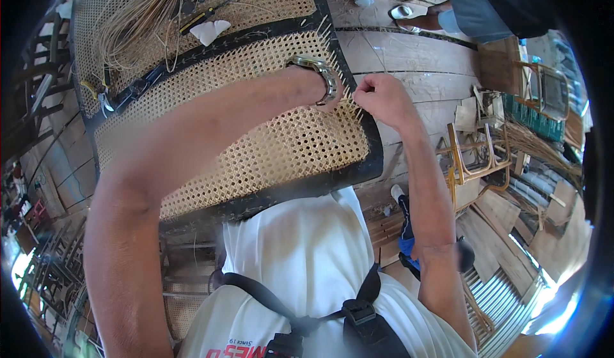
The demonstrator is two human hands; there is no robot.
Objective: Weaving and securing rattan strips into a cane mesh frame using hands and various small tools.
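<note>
Black-framed panel of pale woven cane: left of centre. Right hand — fingers curled, hold unclear — at its right edge; left hand there too (closure hidden). White cloth shirt, near: red lettering.

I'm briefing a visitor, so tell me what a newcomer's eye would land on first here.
The big dark-framed cane panel, stretching across the upper left and centre, catches the eye first. Next come the left hand, with a metal watch at its wrist, and the curled right hand, both at the panel's right edge.
</note>
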